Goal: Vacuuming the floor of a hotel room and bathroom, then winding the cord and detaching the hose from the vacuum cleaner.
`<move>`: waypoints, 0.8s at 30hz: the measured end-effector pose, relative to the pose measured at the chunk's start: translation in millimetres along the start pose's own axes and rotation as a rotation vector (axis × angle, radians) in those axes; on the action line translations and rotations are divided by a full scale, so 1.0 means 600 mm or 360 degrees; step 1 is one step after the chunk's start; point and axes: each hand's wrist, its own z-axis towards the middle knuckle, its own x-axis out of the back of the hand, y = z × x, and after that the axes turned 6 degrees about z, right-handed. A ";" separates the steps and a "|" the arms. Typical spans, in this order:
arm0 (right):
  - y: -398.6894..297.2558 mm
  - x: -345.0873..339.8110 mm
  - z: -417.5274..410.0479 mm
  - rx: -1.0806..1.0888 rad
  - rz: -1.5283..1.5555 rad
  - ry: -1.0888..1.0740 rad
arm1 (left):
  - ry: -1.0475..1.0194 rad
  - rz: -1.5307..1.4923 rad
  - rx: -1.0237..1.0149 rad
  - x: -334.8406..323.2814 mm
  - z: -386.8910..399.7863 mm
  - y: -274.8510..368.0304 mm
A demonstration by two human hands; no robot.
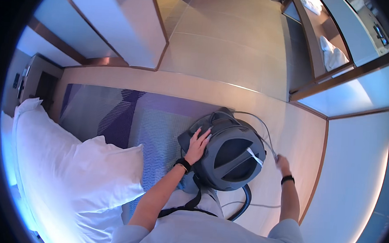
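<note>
Before me stands a dark grey canister vacuum cleaner (pixel 233 161) with a rounded lid and a carry handle. A white tie (pixel 254 156) is fastened round the end of that handle. My left hand (pixel 198 144) rests with spread fingers on the vacuum's left side. Out to the right, my right hand (pixel 282 164) is closed round the grey power cord (pixel 267 127), slightly blurred. The cord loops over the far side of the vacuum towards this hand. A black hose (pixel 245 203) curves from the near side down to the floor.
A purple and grey patterned rug (pixel 115 112) lies under and left of the vacuum. White pillows (pixel 109 170) are on the bed at left. A bedside unit (pixel 41 77) stands beyond them. White fabric (pixel 331 54) lies in an open shelf unit; a white wall (pixel 360 163) borders the right.
</note>
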 end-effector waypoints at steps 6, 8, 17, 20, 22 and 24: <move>-0.051 -0.167 -0.271 -0.0474 0.0084 -0.0477 | -0.0028 -0.0047 0.0184 0.003 0.001 0.010; -0.143 -0.176 -0.326 -0.0328 0.0407 -0.0287 | -0.0047 -0.0131 0.0415 0.002 -0.001 0.003; -0.277 -0.056 -0.377 0.0028 -0.0029 -0.0205 | 0.0230 -0.0013 0.0281 0.109 -0.094 0.105; -0.293 -0.026 -0.382 0.0216 -0.0012 -0.0171 | -0.0771 -0.0351 -0.0057 0.120 -0.127 0.180; -0.297 -0.020 -0.383 0.0315 -0.0010 -0.0179 | -0.0954 -0.0425 -0.0586 0.083 -0.141 0.220; -0.294 -0.015 -0.389 0.0322 0.0046 -0.0152 | -0.0847 -0.0362 -0.0998 0.017 -0.160 0.222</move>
